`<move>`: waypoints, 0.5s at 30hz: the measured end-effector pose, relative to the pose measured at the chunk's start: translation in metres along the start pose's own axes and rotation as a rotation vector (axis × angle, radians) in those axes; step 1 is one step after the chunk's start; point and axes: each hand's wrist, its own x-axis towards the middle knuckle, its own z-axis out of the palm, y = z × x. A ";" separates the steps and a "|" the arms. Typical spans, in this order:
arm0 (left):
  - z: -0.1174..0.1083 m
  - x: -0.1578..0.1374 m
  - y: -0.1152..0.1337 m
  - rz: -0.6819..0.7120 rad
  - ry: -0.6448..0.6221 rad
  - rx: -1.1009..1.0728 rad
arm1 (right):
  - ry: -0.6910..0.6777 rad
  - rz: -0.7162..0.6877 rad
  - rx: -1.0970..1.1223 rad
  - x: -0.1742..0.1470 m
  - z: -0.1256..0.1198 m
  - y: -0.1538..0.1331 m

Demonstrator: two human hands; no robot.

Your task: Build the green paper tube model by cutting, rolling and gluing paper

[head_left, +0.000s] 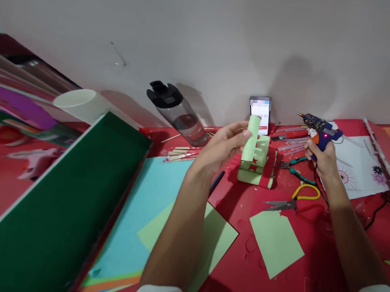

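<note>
Between the thumb and fingers of my left hand [228,141] is a pale green paper roll [251,141], held tilted. Behind and below it sits a stack of similar green rolls [256,174] with red bands and small red star shapes. My right hand [325,162] is wrapped round the handle of a dark blue glue gun [321,130], its nozzle pointing up and left and a small red light glowing on its side. Pliers with teal handles [298,169] lie between my hands. Nearer to me are scissors with yellow and red handles [293,204].
A phone [260,115] leans on the wall behind the rolls. Left of it stand a water bottle [180,116] and a dark green box or board [67,208]. Green paper pieces [277,243] and blue sheets [148,196] lie on the red table. A black cord [375,212] runs at the right.
</note>
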 end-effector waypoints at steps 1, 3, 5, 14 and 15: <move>0.000 0.002 -0.002 0.003 0.028 0.024 | -0.060 0.007 0.058 -0.003 0.001 -0.006; 0.000 0.003 -0.004 0.008 0.047 0.078 | -0.199 0.035 0.183 -0.010 0.004 -0.019; 0.000 0.003 -0.005 0.010 0.035 0.123 | -0.315 0.070 0.249 -0.017 0.004 -0.030; 0.001 0.000 -0.002 -0.007 -0.043 0.177 | -0.539 0.025 0.225 -0.021 -0.001 -0.033; 0.001 0.000 -0.002 -0.010 -0.060 0.186 | -0.545 0.014 0.196 -0.021 0.000 -0.032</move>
